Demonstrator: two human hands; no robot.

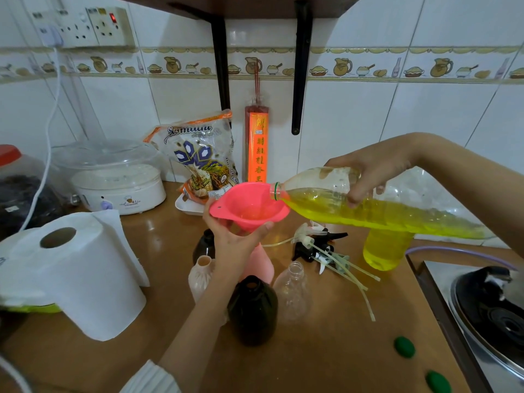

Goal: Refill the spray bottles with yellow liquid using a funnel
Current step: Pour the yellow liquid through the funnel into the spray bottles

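Observation:
My left hand [236, 239] grips the pink funnel [251, 207] from below, its spout set in the neck of a pink spray bottle [262, 263]. My right hand [368, 173] holds a large clear bottle of yellow liquid [368, 208] tipped almost flat, its open mouth over the funnel's rim. Around the pink bottle stand a beige bottle [200, 275], a dark brown bottle [252, 310], a clear empty bottle [293, 290] and another dark bottle [205, 245], all uncapped. Several spray heads with tubes [320, 251] lie on the wooden counter [326, 355].
A second bottle of yellow liquid [382, 251] stands at the right, behind it a stove with a dark pan [493, 316]. A paper towel roll [76, 270] sits at the left, a white steamer [113, 177] and a rice bag [198, 157] at the back. Two green caps [404, 346] lie near the front.

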